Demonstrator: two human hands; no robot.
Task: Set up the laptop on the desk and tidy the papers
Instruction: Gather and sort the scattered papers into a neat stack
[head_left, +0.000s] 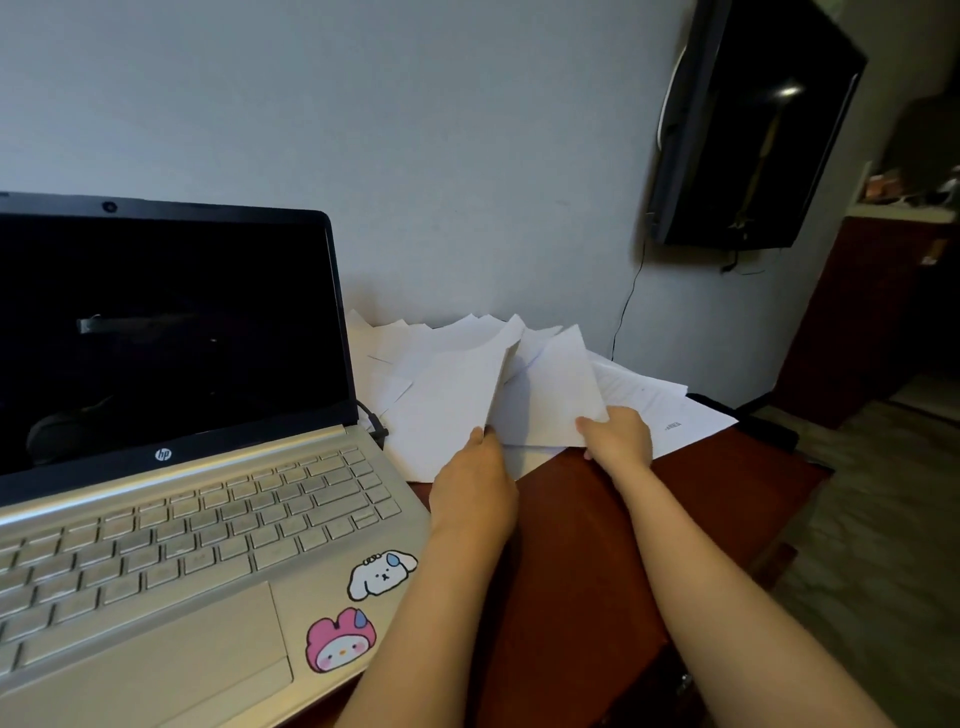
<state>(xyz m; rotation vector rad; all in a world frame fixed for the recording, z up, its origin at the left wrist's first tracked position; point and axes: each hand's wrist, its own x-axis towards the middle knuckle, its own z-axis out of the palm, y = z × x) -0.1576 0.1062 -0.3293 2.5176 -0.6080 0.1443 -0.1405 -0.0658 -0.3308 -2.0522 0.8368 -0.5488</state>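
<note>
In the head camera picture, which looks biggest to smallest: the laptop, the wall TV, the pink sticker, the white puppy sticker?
1. laptop, though it is nearest the camera.
2. wall TV.
3. pink sticker and white puppy sticker: they look about alike, so no ranking.

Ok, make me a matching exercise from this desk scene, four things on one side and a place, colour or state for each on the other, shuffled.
1 laptop
2 papers
3 television
4 desk

A hangs on the wall
B open, screen dark
C reddish-brown
D white, loosely fanned out

Pairs: 1-B, 2-D, 3-A, 4-C.
</note>
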